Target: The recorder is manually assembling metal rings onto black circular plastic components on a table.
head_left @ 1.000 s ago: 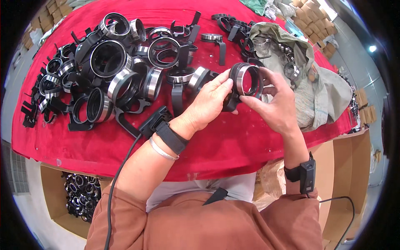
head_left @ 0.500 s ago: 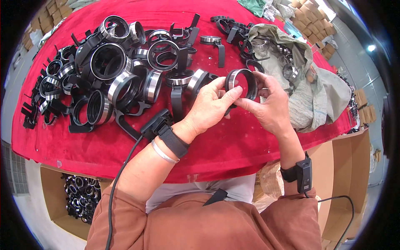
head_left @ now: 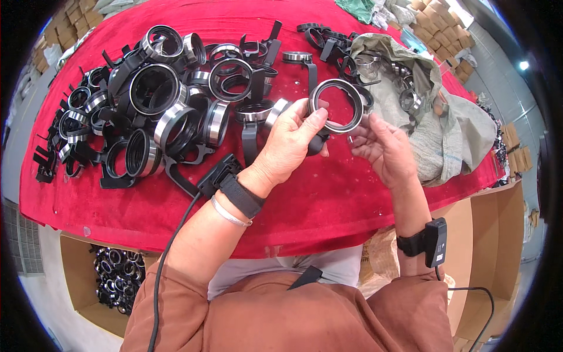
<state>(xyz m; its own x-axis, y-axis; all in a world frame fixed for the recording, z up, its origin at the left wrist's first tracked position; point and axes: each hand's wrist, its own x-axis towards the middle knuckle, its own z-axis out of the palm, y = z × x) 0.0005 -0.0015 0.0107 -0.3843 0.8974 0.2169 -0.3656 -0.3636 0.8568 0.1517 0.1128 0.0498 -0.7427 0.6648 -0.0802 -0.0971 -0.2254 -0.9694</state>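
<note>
A black ring with a silver band [head_left: 336, 106] is pinched at its lower left between the thumb and fingers of my left hand [head_left: 291, 136]. Its round opening faces up toward me, and red cloth shows through. A black part of it sticks out under my left fingers, mostly hidden. Just right of the ring's lower edge is my right hand [head_left: 384, 146], fingers loosely bent and apart. A tiny shiny spot shows at its fingertips; I cannot tell what it is. Left of my hands lies a heap of similar black and silver rings [head_left: 153, 88] with black handles.
Red cloth [head_left: 281, 205] covers the table. An open woven sack [head_left: 451, 138] holding more rings lies at right. Other rings [head_left: 319, 36] lie at the back. Below the table's left edge stands a carton [head_left: 79, 276] of rings; another carton [head_left: 495, 234] is at right.
The ring has turned from edge-on to facing me and risen slightly. My right hand has let go of it and drawn back to the right; my left hand keeps its hold.
</note>
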